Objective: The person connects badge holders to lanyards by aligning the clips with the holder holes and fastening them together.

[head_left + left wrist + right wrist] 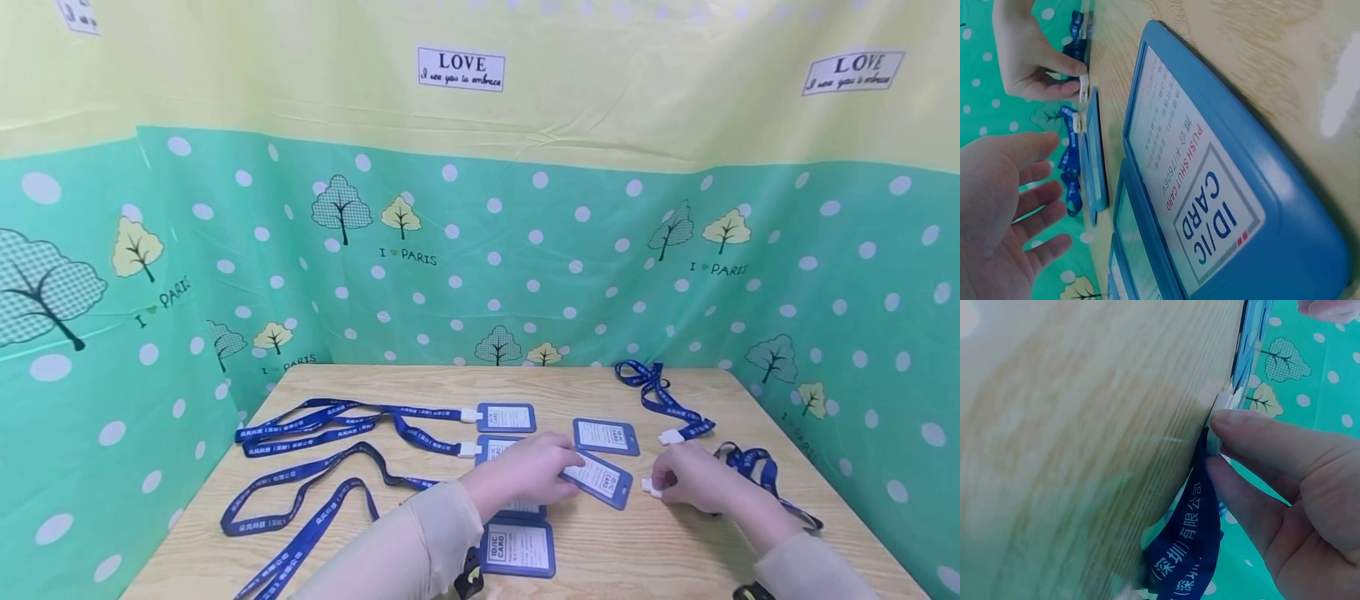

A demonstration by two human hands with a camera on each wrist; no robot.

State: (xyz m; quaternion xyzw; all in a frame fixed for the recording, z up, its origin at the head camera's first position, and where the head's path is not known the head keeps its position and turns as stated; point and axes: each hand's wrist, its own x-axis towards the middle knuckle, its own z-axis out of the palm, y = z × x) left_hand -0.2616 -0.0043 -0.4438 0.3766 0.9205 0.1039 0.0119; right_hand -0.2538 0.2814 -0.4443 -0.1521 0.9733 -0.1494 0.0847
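Note:
My right hand pinches the white plastic clip of a dark blue lanyard between thumb and finger, low over the wooden table. The strap trails off to the right in the head view. Just left of the clip, and apart from it, lies a tilted blue ID card holder. A second loose card holder sits right behind it. My left hand hovers at the tilted holder's left end; in the left wrist view its fingers are spread and hold nothing.
At the left, several card holders lie in a column, with lanyards stretching leftward; my left forearm partly covers them. Another lanyard with a white clip lies at the back right. Patterned green and yellow cloth encloses the table's back and sides.

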